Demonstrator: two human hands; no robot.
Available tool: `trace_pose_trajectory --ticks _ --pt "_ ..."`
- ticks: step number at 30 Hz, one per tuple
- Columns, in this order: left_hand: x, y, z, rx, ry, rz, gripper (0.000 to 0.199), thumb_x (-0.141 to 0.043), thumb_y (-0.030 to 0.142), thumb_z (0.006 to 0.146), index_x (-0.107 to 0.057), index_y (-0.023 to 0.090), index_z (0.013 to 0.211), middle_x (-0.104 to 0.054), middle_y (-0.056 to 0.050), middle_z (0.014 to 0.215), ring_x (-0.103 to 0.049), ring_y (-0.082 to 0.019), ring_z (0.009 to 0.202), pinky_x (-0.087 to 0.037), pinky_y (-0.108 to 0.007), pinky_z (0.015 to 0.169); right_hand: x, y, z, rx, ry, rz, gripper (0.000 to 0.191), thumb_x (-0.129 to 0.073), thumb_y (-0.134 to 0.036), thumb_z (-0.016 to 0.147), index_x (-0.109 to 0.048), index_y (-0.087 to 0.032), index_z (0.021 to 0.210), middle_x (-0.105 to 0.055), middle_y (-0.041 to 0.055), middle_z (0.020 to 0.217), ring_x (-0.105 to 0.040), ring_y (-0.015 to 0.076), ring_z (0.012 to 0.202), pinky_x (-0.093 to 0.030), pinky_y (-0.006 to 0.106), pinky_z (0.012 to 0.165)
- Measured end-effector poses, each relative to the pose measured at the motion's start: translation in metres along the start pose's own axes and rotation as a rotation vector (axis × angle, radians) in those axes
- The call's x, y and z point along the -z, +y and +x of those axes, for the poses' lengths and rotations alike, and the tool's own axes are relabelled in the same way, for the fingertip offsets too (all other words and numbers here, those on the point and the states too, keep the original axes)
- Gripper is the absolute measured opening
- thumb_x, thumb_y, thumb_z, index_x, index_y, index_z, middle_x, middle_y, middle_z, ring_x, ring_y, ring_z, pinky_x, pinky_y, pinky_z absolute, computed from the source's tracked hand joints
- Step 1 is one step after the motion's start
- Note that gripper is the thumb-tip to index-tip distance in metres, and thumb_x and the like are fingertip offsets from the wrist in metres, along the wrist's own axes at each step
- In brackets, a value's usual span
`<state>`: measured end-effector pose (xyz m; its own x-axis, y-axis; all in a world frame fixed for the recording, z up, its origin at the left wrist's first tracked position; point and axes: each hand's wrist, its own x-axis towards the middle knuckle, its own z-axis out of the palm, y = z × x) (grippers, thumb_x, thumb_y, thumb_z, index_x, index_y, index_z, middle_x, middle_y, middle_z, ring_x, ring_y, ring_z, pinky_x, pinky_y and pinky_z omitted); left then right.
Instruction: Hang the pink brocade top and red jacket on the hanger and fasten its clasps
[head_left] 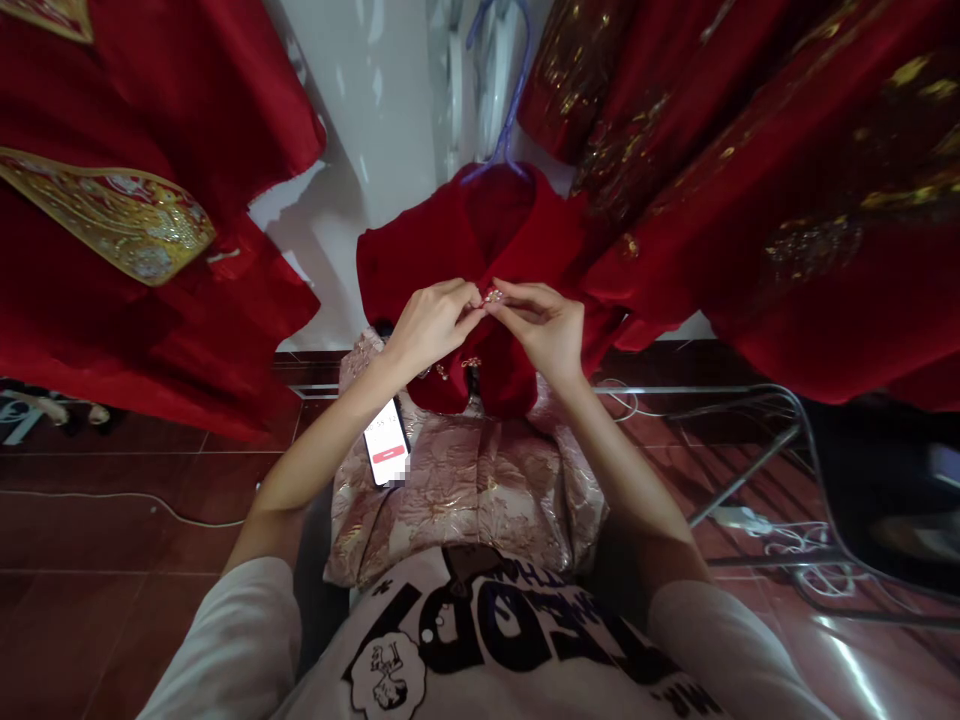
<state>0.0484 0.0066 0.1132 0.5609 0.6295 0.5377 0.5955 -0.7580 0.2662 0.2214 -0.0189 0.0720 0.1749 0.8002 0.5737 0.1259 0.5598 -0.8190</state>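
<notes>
Head view: red vest (536, 240); purple hanger (517, 95) at its neckline, apparently for support; left hand (439, 318) and right hand (553, 325) at its front, pinching beaded fastener (493, 296), seemingly to steady it.

Left forearm (330, 435) slanting in from lower left, right forearm (634, 465) from lower right. Left hand (433, 322), fingers curled, meets right hand (551, 325) just above frame centre; both pinching, thumb to fingers.

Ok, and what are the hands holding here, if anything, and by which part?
Left hand and right hand pinch a small red-and-gold ornament by opposite sides, at the front of the red cloth garment.
</notes>
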Motion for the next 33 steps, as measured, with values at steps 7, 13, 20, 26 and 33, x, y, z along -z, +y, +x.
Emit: trace_pose_trajectory --ticks 7,13,20,26,33 --pt "-0.001 -0.003 0.007 -0.117 -0.023 0.087 0.018 -0.053 0.017 0.094 -0.065 0.015 0.082 -0.064 -0.003 0.076 -0.063 -0.017 0.074 -0.048 -0.029 0.069 0.002 0.005 0.002 0.046 -0.048 0.007 0.032 -0.080 -0.037 0.078 -0.077 -0.025 0.108 -0.073 0.0020 0.102 -0.073 0.0143 0.088 -0.064 0.034 0.089" --pt "-0.012 -0.006 0.011 -0.129 0.002 0.051 0.016 -0.052 0.012 0.092 -0.063 0.015 0.080 -0.063 -0.004 0.079 -0.063 -0.018 0.080 -0.050 -0.029 0.073 0.003 0.010 0.006 0.064 -0.092 -0.070 0.034 -0.073 -0.031 0.082 -0.074 -0.021 0.115 -0.072 0.0041 0.107 -0.073 0.0151 0.089 -0.063 0.035 0.091" --pt "-0.031 -0.007 0.003 0.018 0.052 -0.392 0.012 -0.049 0.014 0.095 -0.060 0.017 0.099 -0.067 -0.005 0.099 -0.065 -0.013 0.089 -0.053 -0.027 0.081 0.007 0.018 0.000 0.228 -0.257 -0.419 0.074 -0.061 -0.026 0.081 -0.040 -0.025 0.152 -0.050 0.0095 0.147 -0.052 0.0277 0.133 -0.046 0.051 0.111" --pt "-0.038 -0.017 -0.012 0.090 -0.028 -0.766 0.012 -0.053 0.023 0.096 -0.059 0.019 0.106 -0.068 -0.007 0.113 -0.064 -0.015 0.108 -0.052 -0.030 0.098 0.005 0.043 -0.027 0.293 -0.371 -0.745 0.095 -0.048 -0.010 0.080 -0.001 -0.023 0.162 -0.008 0.0122 0.168 -0.018 0.0330 0.154 -0.033 0.062 0.116" --pt "-0.028 -0.047 -0.041 0.292 0.041 -0.750 0.013 -0.058 0.028 0.095 -0.064 0.020 0.102 -0.069 -0.005 0.110 -0.065 -0.015 0.105 -0.051 -0.031 0.098 0.019 0.087 -0.039 0.299 -0.337 -0.929 0.078 -0.050 -0.009 0.082 -0.028 -0.025 0.155 -0.001 0.0112 0.169 -0.047 0.0339 0.135 -0.047 0.058 0.101"
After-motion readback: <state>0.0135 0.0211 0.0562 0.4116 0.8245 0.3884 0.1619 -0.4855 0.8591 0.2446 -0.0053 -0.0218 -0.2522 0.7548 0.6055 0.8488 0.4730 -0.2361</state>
